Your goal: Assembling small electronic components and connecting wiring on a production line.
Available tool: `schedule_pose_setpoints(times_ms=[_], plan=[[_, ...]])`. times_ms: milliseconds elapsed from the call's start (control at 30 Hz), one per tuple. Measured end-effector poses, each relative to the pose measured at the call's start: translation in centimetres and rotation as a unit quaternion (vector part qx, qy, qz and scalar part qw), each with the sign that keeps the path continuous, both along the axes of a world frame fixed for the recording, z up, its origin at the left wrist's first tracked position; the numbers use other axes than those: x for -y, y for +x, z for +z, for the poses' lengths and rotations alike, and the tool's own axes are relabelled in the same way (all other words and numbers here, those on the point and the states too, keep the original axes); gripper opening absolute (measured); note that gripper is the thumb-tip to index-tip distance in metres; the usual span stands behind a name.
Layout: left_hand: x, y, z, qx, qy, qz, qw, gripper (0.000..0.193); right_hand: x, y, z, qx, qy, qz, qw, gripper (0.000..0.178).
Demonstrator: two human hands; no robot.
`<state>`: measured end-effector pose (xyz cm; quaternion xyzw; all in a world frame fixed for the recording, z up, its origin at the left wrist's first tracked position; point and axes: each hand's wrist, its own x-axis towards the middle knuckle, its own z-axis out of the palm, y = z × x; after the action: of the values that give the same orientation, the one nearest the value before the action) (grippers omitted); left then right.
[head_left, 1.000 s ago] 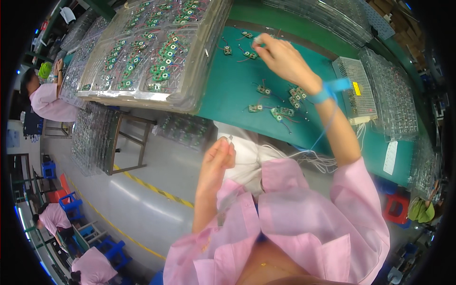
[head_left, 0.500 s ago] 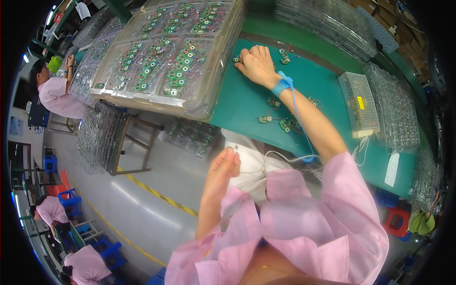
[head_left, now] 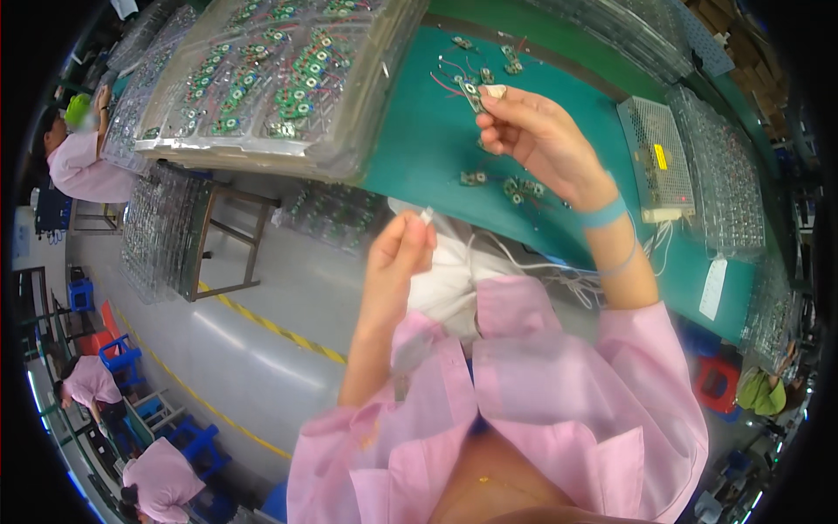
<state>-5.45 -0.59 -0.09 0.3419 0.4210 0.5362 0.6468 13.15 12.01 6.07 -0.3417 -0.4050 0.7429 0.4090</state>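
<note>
Raised over the green bench mat (head_left: 410, 131), my right hand (head_left: 550, 140) pinches a small green circuit board (head_left: 472, 94) between thumb and fingertips. Thin red and dark wires stick out from the board's far left side. A blue band circles that wrist. Lower and to the left, my left hand (head_left: 397, 249) is closed in a pinch on a small white piece (head_left: 427, 214), too small to identify. Loose circuit boards lie on the mat near my right hand, among them one board (head_left: 472, 178) close to the front edge and another (head_left: 511, 61) farther back.
To the left stands a stack of clear plastic trays (head_left: 236, 150) holding rows of wired boards. A perforated metal box (head_left: 655, 162) and more clear trays (head_left: 716, 175) occupy the right side. White cables (head_left: 559, 275) hang by the bench edge. A co-worker (head_left: 83, 162) sits far left.
My right hand has come back from the far part of the mat, turned over, and now shows a circuit board in its fingers. My left hand, still pinching, has risen slightly.
</note>
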Motion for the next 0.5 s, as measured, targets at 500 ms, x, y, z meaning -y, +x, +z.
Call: schedule_pose_setpoints(times_ms=[500], plan=[[-0.1, 3.2, 4.0, -0.058, 0.107, -0.018, 0.992, 0.016, 9.0, -0.6, -1.3, -0.18, -0.139, -0.021, 0.974, 0.009]])
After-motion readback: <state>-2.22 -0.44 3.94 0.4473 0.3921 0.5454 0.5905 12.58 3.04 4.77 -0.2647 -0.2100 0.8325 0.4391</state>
